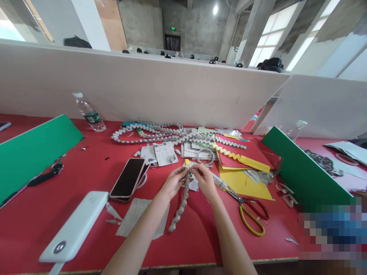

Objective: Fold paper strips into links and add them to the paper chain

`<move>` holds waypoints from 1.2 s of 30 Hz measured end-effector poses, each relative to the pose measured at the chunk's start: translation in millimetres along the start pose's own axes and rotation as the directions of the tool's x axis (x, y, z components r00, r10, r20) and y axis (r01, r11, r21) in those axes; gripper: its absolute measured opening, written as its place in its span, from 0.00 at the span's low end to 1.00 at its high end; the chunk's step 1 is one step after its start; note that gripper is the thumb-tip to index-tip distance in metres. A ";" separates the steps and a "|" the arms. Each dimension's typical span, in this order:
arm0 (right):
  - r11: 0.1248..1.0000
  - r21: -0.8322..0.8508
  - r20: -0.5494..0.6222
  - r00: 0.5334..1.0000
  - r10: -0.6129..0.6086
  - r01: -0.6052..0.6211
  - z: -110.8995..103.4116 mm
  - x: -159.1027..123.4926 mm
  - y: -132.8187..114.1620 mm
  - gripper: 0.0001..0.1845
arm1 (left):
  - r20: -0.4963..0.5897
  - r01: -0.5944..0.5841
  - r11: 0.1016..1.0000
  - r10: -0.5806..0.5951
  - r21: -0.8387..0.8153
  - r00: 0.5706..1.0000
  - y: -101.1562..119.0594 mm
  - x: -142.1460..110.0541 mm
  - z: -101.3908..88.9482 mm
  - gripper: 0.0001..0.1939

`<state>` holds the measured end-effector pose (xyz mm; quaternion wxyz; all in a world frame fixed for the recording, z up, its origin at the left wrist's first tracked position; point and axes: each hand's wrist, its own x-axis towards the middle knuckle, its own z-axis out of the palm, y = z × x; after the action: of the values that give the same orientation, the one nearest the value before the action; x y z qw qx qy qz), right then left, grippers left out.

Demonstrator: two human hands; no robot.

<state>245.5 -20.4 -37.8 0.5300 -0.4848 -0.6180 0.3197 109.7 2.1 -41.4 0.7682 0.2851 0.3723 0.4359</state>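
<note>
My left hand [174, 181] and my right hand [205, 180] meet at the middle of the red table [57, 214]. Both pinch the top end of a folded grey paper chain [180, 206], which trails toward me between my forearms. A small yellow paper bit [187, 162] lies just beyond my fingers. Longer folded paper chains [149, 131] lie in loops farther back, and a yellow zigzag chain [229, 152] stretches to the right.
Scissors [252, 214] with red and yellow handles lie right of my right hand, on yellow paper sheets [243, 183]. A phone [128, 178], a white power bank [75, 227], a water bottle [89, 112], green dividers [34, 149] and a white partition [143, 88] surround the spot.
</note>
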 end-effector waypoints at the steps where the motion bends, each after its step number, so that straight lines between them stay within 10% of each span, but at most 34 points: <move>1: 1.000 -0.022 -0.001 1.000 -0.006 0.006 -0.1 0.1 0.1 0.08 | -0.005 -0.002 1.000 0.002 0.001 1.000 0.2 -0.2 -0.1 0.15; 36: 0.939 -0.339 0.063 0.997 -0.037 0.056 1.2 -3.2 12.9 0.03 | -0.112 -0.143 0.950 0.180 0.276 0.977 -5.7 3.2 -3.8 0.16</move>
<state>247.6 -19.0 -51.0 0.4283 -0.5453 -0.6897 0.2087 110.2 2.7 -48.9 0.6574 0.3850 0.4543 0.4617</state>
